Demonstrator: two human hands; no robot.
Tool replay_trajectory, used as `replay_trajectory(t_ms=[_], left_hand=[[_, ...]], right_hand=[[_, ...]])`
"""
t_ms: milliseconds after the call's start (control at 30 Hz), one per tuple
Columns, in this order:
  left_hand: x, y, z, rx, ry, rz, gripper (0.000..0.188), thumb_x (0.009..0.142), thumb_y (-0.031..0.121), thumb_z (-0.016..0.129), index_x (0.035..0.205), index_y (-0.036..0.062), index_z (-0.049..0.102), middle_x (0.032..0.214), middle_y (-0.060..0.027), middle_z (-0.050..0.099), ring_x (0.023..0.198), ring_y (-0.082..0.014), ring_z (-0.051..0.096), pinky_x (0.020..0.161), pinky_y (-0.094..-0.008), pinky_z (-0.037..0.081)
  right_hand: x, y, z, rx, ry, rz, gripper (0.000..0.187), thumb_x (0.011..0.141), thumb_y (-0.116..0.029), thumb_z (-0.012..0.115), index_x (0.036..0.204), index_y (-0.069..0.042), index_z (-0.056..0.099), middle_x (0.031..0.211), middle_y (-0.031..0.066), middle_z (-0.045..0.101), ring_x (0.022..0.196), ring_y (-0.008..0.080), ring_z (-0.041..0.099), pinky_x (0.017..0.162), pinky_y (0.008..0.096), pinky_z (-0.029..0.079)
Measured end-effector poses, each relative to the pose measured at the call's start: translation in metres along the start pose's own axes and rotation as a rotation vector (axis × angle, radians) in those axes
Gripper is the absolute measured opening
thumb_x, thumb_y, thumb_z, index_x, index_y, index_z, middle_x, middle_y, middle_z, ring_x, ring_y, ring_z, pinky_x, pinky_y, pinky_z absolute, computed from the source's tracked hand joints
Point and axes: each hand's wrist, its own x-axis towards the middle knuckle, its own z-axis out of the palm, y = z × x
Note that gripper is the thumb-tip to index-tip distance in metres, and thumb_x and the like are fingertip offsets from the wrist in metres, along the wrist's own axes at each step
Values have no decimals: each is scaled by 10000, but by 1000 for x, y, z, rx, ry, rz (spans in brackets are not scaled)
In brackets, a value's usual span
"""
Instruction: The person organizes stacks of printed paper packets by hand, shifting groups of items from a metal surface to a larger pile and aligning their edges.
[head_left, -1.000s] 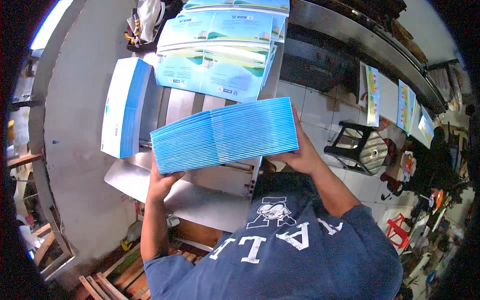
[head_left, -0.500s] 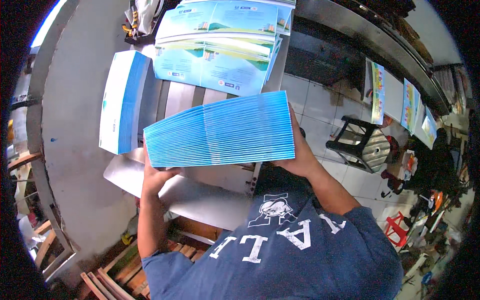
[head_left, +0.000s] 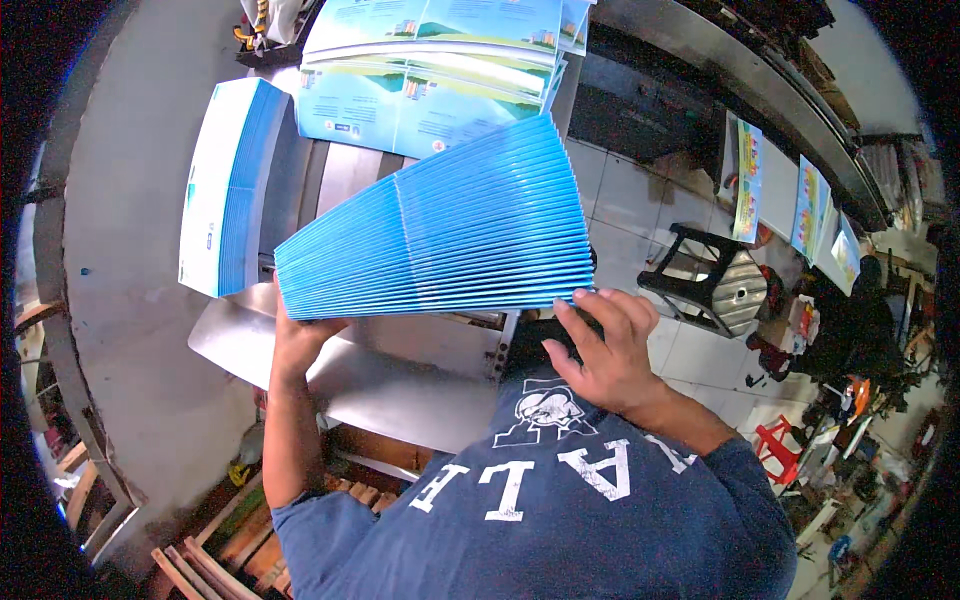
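A thick stack of blue folded printed sheets (head_left: 430, 230) hangs in front of me, its edges fanned wider at the right end. My left hand (head_left: 297, 338) grips the narrow left end from below; most of its fingers are hidden behind the stack. My right hand (head_left: 610, 345) has its fingers spread beside the lower right corner, the fingertips at or just touching the bottom sheets. Left of the held stack stands a second stack of folded blue-and-white sheets (head_left: 228, 185), next to the wall. Beyond lie large flat printed sheets (head_left: 430, 90) in blue and green.
A metal worktable (head_left: 400, 385) with a rounded front edge lies below the stack. To the right, a black stool (head_left: 705, 280) stands on the tiled floor, and a red stool (head_left: 778, 450) is farther off. Wooden slats (head_left: 255, 545) are at lower left, beside the grey wall (head_left: 140, 250).
My right hand has let go of the stack's right end and moved to its lower corner, fingers spread. The right end has fanned out taller. My left hand keeps its grip.
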Motion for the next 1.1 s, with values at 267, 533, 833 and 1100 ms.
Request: replay_trajectory(t_ms=[267,533,833,1100], left_hand=[[-3,-9,-2,-26,0,-15,790,655,-119,798,1293,59,367,1178,-76,577,1067,-193,601,921,-341,527],[-1,-13,-3,-18,7,59,772,686,-87,809,1294,51,354,1198,-84,573,1081,-201,603,913,-338,535],[1,-8,-4,-88,-7,38,771,655,-131,800,1280,59,391,1194,-92,595,1083,-220,620,861,-360,580],[0,7,2,-110,6,117,717,692,-129,793,1293,58,450,1183,-70,616,1071,-198,627,851,-346,586]], right_hand=[[0,-6,-9,152,-29,24,501,680,-189,820,1140,-97,645,1047,59,569,976,253,535,855,442,369],[11,-1,-20,256,-273,3,539,722,-201,808,1200,-59,602,996,80,596,913,255,567,800,421,413],[71,102,22,623,-340,193,1534,439,-316,969,1549,-41,-54,1589,266,174,1467,368,236,1217,440,174],[73,100,41,801,-281,271,1183,584,-144,875,1530,-32,173,1503,214,354,1393,367,372,1165,404,295]])
